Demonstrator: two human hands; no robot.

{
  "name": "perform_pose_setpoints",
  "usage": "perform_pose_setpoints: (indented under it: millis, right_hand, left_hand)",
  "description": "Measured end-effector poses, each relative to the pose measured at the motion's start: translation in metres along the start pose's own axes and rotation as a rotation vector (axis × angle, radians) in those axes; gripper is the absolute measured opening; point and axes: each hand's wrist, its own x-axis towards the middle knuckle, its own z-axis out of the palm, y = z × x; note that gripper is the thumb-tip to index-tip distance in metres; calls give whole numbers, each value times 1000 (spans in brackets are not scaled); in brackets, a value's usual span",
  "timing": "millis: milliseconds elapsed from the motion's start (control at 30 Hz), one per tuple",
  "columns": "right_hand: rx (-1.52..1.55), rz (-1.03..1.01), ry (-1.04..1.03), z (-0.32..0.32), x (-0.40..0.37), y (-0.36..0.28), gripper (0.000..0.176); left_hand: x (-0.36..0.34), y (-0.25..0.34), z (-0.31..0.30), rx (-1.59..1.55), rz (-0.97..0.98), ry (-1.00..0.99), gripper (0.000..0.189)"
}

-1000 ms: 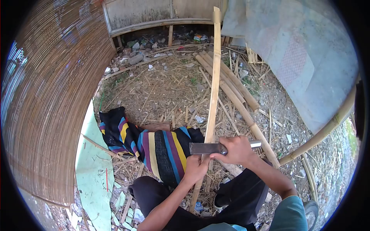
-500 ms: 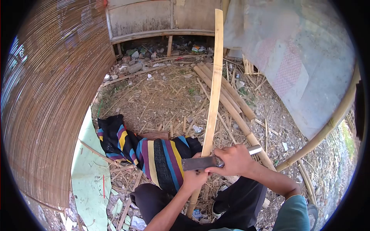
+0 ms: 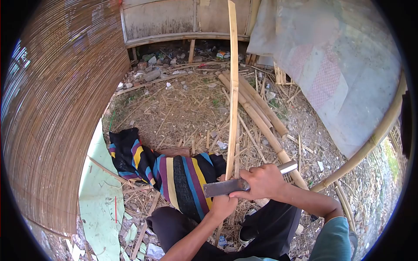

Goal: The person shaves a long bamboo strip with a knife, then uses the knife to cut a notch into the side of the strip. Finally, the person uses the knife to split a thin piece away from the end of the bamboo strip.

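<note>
A long bamboo strip (image 3: 234, 87) stands upright in front of me, its narrow side turned towards the camera. My left hand (image 3: 223, 206) is wrapped round its lower part. Across the strip, just over the left hand, lies the broad flat blade of a knife (image 3: 223, 188). My right hand (image 3: 263, 182) grips that knife by its shiny metal handle, which sticks out to the right. Behind the hands is a striped cloth (image 3: 176, 185) in black, blue, purple and yellow, bunched on the ground. The blade and left hand hide part of the strip.
Several bamboo poles (image 3: 257, 108) lie on the ground ahead to the right. Bamboo slivers and rubble litter the ground. A woven bamboo screen (image 3: 56, 108) rises at left, beside a pale green sheet (image 3: 98, 209). At right hangs a translucent sheet (image 3: 348, 117) near a curved bamboo pole (image 3: 370, 145).
The bamboo strip has turned from its broad face to its narrow side, and its top has swung left. The knife and both hands have shifted only slightly.
</note>
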Motion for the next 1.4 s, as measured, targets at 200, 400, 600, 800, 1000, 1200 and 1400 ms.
perform_pose_setpoints:
  millis: [200, 400, 600, 800, 1000, 1200, 1400]
  right_hand:
    - [-219, 538, 324, -63, 69, 92, 69]
    - [-205, 587, 451, -106, 59, 119, 65]
    - [-106, 180, 165, -49, 10, 48, 66]
    - [-52, 53, 4, -4, 1, 13, 66]
    - [-138, 746, 227, -60, 67, 135, 74]
    - [-64, 844, 507, -115, 54, 181, 65]
    - [-93, 207, 207, -58, 14, 76, 63]
  left_hand:
    - [-16, 27, 13, 122, -293, -110, 17]
    - [-2, 31, 4, 107, -302, -154, 14]
    - [11, 32, -5, 117, -380, -83, 11]
    - [11, 10, 1, 152, 39, -67, 12]
    - [-2, 24, 13, 204, -370, -169, 16]
    - [-4, -1, 5, -290, -399, -305, 34]
    - [12, 6, -6, -397, -534, -244, 39]
